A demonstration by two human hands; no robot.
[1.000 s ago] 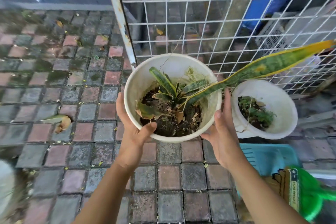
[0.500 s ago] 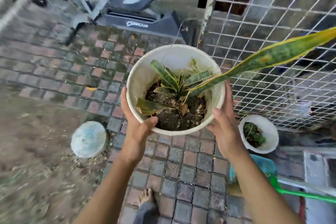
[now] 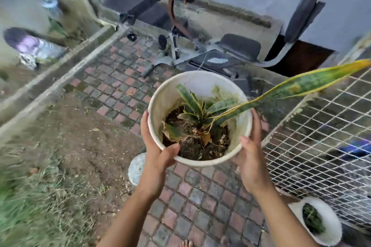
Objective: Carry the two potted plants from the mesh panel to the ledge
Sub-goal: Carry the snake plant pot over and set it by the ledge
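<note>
While both hands, left [image 3: 156, 154] and right [image 3: 251, 158], gripped the big pot [image 3: 170, 98] mid-carry, the small pot [image 3: 329, 224] waited at five o'clock by the mesh [image 3: 321, 136], neither delivered.

A matt, stained white plastic pot [image 3: 160, 102] holds crumbly dark soil [image 3: 192, 148] and waxy striped leaves [image 3: 301, 84]. Rough brick pavers [image 3: 192, 192], mossy in places, meet bare earth [image 3: 84, 138]. White-coated wire mesh [image 3: 321, 146] stands alongside.
</note>
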